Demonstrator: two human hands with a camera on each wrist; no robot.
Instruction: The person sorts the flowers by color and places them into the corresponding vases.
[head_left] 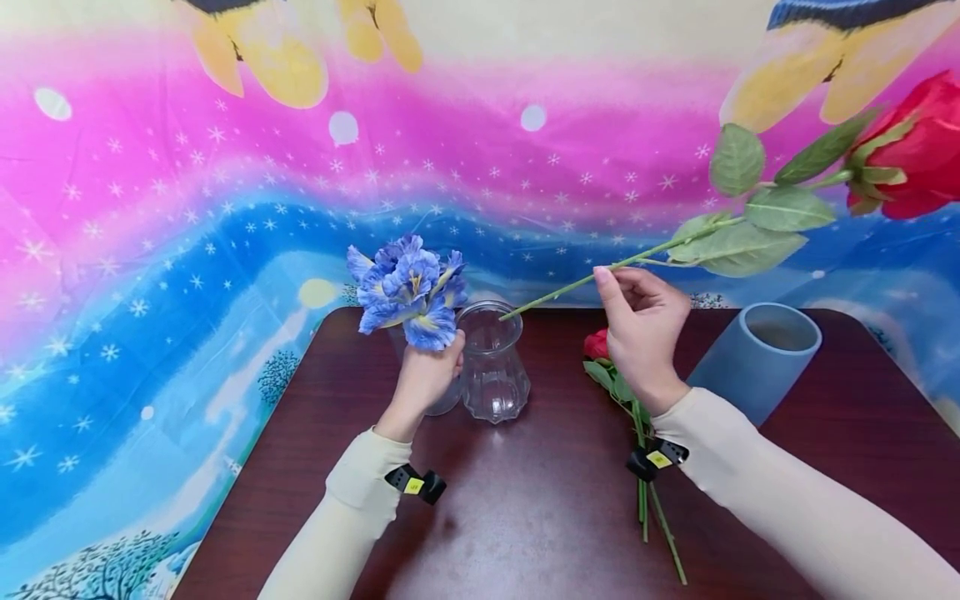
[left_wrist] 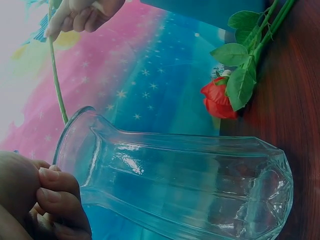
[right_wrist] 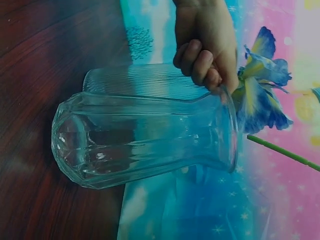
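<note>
My right hand point(head_left: 645, 329) pinches the thin green stem of a long red rose point(head_left: 907, 150) between thumb and fingers. The rose slants, bloom to the upper right, its cut stem end overlapping the mouth of a clear glass vase point(head_left: 497, 379) in the head view. The vase stands upright on the table, flared at the top and faceted below. My left hand point(head_left: 423, 379), fingers curled, grips the vase's rim on its left side. Just beyond that hand are blue irises point(head_left: 411, 287), and a ribbed glass vase point(right_wrist: 145, 80) stands behind it, its top hidden by the hand.
Another red rose point(left_wrist: 218, 100) lies on the dark wooden table point(head_left: 525, 517), with several green stems point(head_left: 643, 500) reaching toward the front under my right wrist. To the right is a grey-blue cylindrical vase point(head_left: 750, 358). A printed cloth point(head_left: 450, 167) hangs behind the table.
</note>
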